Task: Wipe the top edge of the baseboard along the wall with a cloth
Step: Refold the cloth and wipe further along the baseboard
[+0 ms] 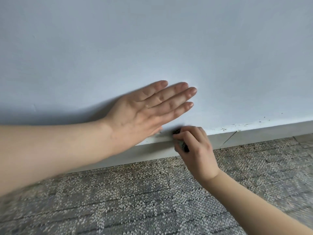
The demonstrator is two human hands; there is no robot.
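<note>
Left hand [144, 112] lies flat on the pale blue-grey painted wall [152, 39], fingers [169, 97] straight and together, gripping nothing. The heel of the hand sits just above the skirting line. Reads as a brace: it takes body weight while crouched low and frees the other arm for fine pressure.

Right hand [194, 150] has its fingers [188, 134] curled tight round a small dark wadded cloth [184, 146]. Only bits of cloth show between fingers and palm. The wad is pressed onto the top edge of the off-white baseboard [254, 134], right where it meets the wall and just right of the left hand. Bunching it small likely puts the force on the narrow ledge rather than spreading it onto the wall face.

Dark specks and chipped paint [237, 127] sit along the edge to the right, beyond a slanted joint line [229, 138] in the board, so that stretch looks not yet wiped. The edge under the left hand is hidden, so I can't judge it.

Judgement: mid-stroke, with plenty of edge left. The joint may snag the cloth, so ease pressure there.

The floor is grey-beige speckled carpet [135, 200], butted against the board; the cloth sits clear of it.
</note>
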